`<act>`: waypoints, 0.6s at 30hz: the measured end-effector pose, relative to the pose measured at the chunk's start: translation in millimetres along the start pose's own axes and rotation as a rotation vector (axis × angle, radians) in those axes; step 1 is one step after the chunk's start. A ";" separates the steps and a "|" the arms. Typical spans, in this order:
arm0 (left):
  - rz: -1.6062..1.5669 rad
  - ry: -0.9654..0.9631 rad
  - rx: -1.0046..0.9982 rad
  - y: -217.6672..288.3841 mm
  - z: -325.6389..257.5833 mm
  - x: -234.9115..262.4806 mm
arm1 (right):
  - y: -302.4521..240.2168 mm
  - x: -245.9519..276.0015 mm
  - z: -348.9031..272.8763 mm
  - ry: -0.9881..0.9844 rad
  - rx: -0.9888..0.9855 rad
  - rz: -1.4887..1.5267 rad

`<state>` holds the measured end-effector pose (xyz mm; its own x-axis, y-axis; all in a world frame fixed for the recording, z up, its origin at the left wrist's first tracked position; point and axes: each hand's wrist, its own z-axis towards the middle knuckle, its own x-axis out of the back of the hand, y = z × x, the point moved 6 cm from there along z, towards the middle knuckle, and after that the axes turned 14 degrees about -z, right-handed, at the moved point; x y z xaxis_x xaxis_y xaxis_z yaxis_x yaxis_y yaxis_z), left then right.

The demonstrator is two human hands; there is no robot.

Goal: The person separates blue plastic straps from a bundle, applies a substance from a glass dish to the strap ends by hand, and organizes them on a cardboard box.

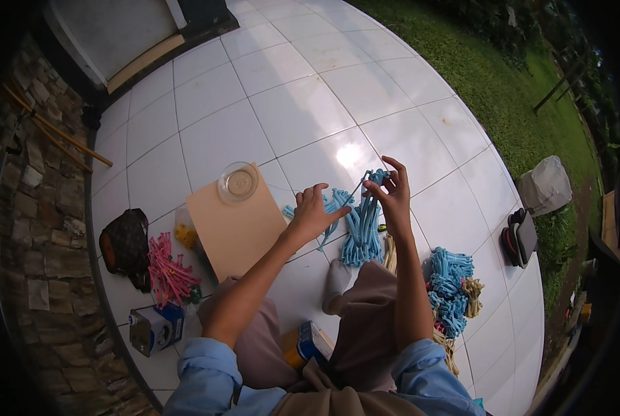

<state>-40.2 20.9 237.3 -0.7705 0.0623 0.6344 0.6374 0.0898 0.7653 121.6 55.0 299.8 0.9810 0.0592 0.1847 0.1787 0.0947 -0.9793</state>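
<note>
A bundle of light blue, cord-like strips (362, 232) stands on the tiles in front of me, its lower ends fanned out. My right hand (394, 192) grips its top between thumb and fingers. A thin string runs from the bundle's top to my left hand (312, 215), which seems to hold it in its curled fingers. The left thumb and index finger stand apart. Loose blue strips (340, 199) lie just beyond the left hand. My left palm hides part of them.
Left of centre lies a tan board (235, 227) bearing a clear glass dish (238, 182). Pink strips (169, 269), a brown bag (125, 243) and a metal can (156, 328) are farther left. Blue bundles (451, 272) are piled at right, near a dark wallet-like item (521, 238).
</note>
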 end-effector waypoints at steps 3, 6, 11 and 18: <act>-0.485 -0.393 0.163 -4.8 -6.2 -33.8 | -4.6 -4.4 -1.7 0.024 -0.004 0.060; -0.502 -0.367 0.159 -9.9 0.4 -45.0 | -0.2 -13.3 -1.1 -0.026 -0.031 0.085; -0.735 -0.356 0.186 -10.7 8.4 -38.6 | 14.5 -6.4 2.8 0.085 0.117 -0.160; -1.354 -0.116 0.227 -1.6 10.1 -20.6 | 50.8 -20.9 -9.2 -0.054 -0.331 -0.172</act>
<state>-25.5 29.5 221.9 -0.7863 -0.1219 -0.6057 -0.6104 0.3047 0.7311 110.9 49.5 245.4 0.9307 0.1238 0.3443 0.3640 -0.2184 -0.9054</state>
